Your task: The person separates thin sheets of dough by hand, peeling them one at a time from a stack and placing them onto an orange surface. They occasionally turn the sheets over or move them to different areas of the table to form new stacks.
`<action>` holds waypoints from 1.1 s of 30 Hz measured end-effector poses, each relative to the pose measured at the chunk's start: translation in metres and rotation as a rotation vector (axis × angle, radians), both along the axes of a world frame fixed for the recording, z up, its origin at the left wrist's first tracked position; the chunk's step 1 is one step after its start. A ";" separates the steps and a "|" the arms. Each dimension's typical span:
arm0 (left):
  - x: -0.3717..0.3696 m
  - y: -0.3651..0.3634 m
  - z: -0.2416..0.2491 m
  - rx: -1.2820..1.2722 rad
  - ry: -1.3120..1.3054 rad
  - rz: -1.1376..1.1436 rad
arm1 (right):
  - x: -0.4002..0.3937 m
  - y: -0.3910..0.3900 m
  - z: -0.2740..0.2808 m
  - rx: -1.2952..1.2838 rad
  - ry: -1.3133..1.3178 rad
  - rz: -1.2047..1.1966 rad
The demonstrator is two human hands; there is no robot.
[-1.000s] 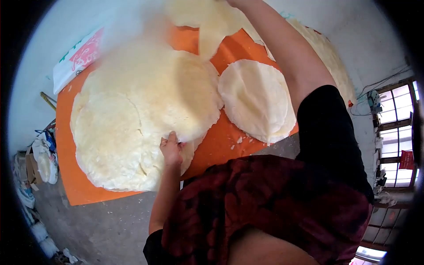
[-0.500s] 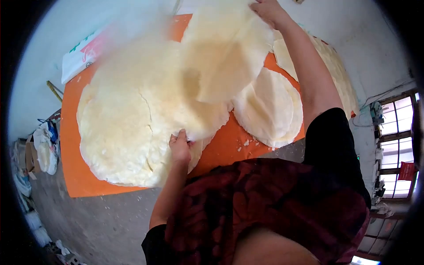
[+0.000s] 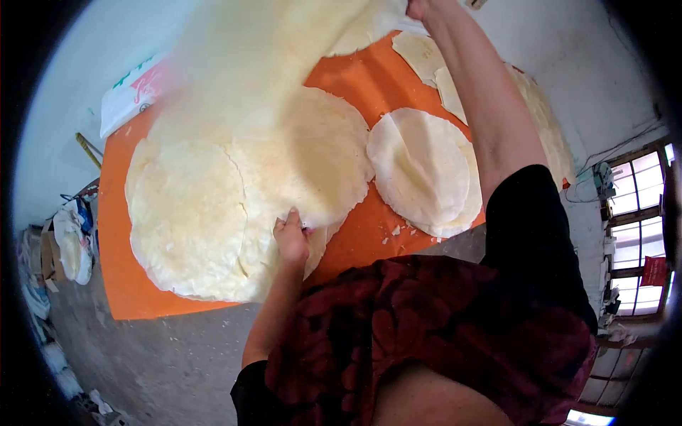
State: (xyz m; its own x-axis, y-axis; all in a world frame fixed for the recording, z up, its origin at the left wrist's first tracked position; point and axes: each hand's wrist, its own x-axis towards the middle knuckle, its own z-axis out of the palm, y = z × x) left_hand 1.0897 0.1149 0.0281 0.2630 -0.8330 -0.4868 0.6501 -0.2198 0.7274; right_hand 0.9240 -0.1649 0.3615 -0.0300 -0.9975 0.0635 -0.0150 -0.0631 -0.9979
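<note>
Large, thin, pale-yellow flatbreads [image 3: 185, 206] lie in a wide, overlapping pile. My left hand [image 3: 293, 238] is at the near edge of this pile, fingers bent and closed on the rim of a flatbread. At the top edge of the view my right hand [image 3: 418, 10], partly cut off, grips the edge of a lifted flatbread [image 3: 256, 57]. That raised sheet is blurred by motion and hangs over the far part of the pile, hiding it. A smaller stack of round flatbreads [image 3: 423, 167] rests to the right of the pile.
An orange table top [image 3: 348, 245] carries the flatbreads and several crumbs. More sheets [image 3: 419, 57] lie at the far right, partly behind my right arm. A white and pink bag [image 3: 131, 96] sits at the far left. Bags and boxes [image 3: 67, 241] stand on the left floor.
My right hand has moved up and away, swinging the lifted flatbread from above the middle toward the far left. More of the smaller stack and orange table shows. My left hand stays put.
</note>
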 end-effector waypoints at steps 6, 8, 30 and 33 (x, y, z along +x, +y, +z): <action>0.003 0.001 -0.004 0.018 0.038 -0.028 | -0.051 0.062 -0.191 0.694 -0.058 -0.192; 0.002 0.001 0.003 0.028 0.046 -0.006 | -0.062 0.092 -0.258 0.834 -0.331 -0.282; 0.006 0.001 0.008 -0.014 0.118 -0.102 | 0.008 0.215 -0.290 0.930 -0.343 0.232; 0.007 0.003 0.003 0.049 0.069 -0.104 | 0.012 0.232 -0.301 0.951 -0.308 0.108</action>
State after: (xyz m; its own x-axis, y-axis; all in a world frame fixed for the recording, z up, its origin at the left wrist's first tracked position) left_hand 1.0967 0.1177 0.0307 0.1410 -0.8287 -0.5416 0.6701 -0.3228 0.6684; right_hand 0.9360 0.0666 0.0603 0.1831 -0.6281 -0.7563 0.2106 0.7765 -0.5938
